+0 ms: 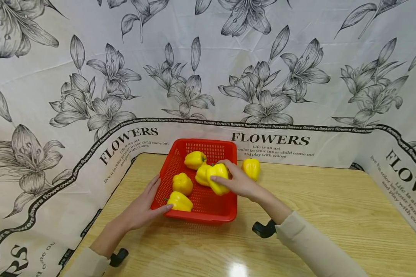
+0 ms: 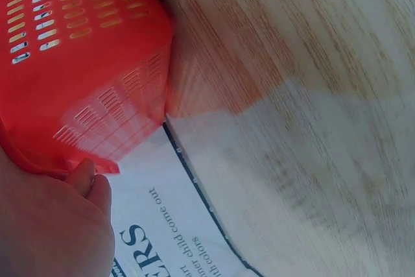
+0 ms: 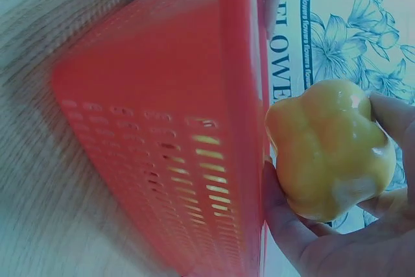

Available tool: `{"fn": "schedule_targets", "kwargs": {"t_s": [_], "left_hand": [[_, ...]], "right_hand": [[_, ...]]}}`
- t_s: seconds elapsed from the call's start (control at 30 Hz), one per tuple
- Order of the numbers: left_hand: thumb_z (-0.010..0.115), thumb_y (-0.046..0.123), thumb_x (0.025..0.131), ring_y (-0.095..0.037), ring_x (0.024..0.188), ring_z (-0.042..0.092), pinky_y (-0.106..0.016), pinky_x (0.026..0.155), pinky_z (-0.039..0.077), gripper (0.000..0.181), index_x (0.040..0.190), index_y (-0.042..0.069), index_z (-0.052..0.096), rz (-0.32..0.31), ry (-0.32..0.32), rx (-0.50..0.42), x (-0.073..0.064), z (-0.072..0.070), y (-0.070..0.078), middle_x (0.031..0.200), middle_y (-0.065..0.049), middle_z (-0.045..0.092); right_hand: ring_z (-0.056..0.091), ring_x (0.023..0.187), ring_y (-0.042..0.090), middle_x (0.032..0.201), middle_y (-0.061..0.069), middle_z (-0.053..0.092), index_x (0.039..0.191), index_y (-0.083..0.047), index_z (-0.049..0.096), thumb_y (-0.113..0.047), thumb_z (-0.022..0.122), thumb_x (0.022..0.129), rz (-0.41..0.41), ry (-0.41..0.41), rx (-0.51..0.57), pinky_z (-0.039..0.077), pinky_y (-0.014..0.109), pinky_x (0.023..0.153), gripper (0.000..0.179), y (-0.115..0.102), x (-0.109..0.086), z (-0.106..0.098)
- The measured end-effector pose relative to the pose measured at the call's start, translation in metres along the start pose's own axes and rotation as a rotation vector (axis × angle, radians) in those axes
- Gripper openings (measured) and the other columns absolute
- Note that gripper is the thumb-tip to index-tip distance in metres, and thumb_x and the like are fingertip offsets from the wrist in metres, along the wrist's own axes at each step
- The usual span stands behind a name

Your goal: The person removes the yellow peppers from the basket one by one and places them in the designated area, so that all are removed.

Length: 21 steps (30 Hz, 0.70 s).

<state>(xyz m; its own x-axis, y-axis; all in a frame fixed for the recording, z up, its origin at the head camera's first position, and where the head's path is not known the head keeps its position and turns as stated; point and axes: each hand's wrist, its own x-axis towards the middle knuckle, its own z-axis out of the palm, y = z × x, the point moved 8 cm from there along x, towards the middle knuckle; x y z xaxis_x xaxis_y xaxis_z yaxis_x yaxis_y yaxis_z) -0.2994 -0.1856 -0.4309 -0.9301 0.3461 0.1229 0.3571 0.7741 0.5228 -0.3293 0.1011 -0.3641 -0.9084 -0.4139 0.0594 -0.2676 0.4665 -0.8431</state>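
A red plastic basket [image 1: 201,213] with slotted walls stands on the table, tilted slightly in the head view. Several yellow bell peppers [image 1: 182,184] lie inside it, mostly toward its left side and middle. My left hand [image 1: 138,211] grips the basket's left rim; the left wrist view shows curled fingers [image 2: 83,178] at that rim. In my right hand [image 1: 240,182] is another yellow bell pepper [image 3: 331,150], held between thumb and fingers. This pepper [image 1: 218,179] is over the right part of the basket, overlapping one behind it.
One more yellow bell pepper [image 1: 251,169] sits on the wooden table [image 1: 319,207], just right of the basket and behind my right wrist. A white flower-printed cloth [image 1: 201,92] hangs close behind and along the left side. Black straps [image 1: 264,229] hang at both wrists.
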Motion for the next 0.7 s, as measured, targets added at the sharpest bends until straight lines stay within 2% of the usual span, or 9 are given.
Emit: {"fn": "schedule_targets", "kwargs": {"t_s": [0.27,0.47,0.7], "left_hand": [[0.058,0.073,0.090,-0.041,0.151,0.029,-0.063,0.113,0.037,0.109,0.166,0.010,0.011,0.001,0.001,0.000,0.001,0.000,0.000,0.173,-0.007,0.006],[0.059,0.072,0.090,-0.042,0.151,0.029,-0.064,0.113,0.036,0.109,0.166,0.010,0.011,0.008,0.006,-0.005,0.001,0.000,0.000,0.173,-0.007,0.006],[0.058,0.074,0.090,-0.040,0.152,0.026,-0.063,0.115,0.033,0.110,0.166,0.010,0.011,0.000,0.005,-0.004,0.000,0.002,-0.002,0.173,-0.004,0.004]], "right_hand": [[0.057,0.109,0.025,0.126,0.012,0.058,0.147,-0.011,0.041,-0.039,0.058,0.105,0.005,0.035,-0.023,0.049,0.039,0.090,0.053,0.007,-0.002,-0.010],[0.056,0.114,0.030,0.132,0.016,0.054,0.149,-0.007,0.041,-0.034,0.056,0.106,-0.015,0.055,-0.025,0.051,0.041,0.091,0.053,0.003,-0.004,-0.017],[0.054,0.123,0.040,0.141,0.020,0.046,0.148,-0.007,0.042,-0.031,0.059,0.105,0.008,0.075,0.004,0.055,0.042,0.090,0.052,0.005,-0.008,-0.028]]}}
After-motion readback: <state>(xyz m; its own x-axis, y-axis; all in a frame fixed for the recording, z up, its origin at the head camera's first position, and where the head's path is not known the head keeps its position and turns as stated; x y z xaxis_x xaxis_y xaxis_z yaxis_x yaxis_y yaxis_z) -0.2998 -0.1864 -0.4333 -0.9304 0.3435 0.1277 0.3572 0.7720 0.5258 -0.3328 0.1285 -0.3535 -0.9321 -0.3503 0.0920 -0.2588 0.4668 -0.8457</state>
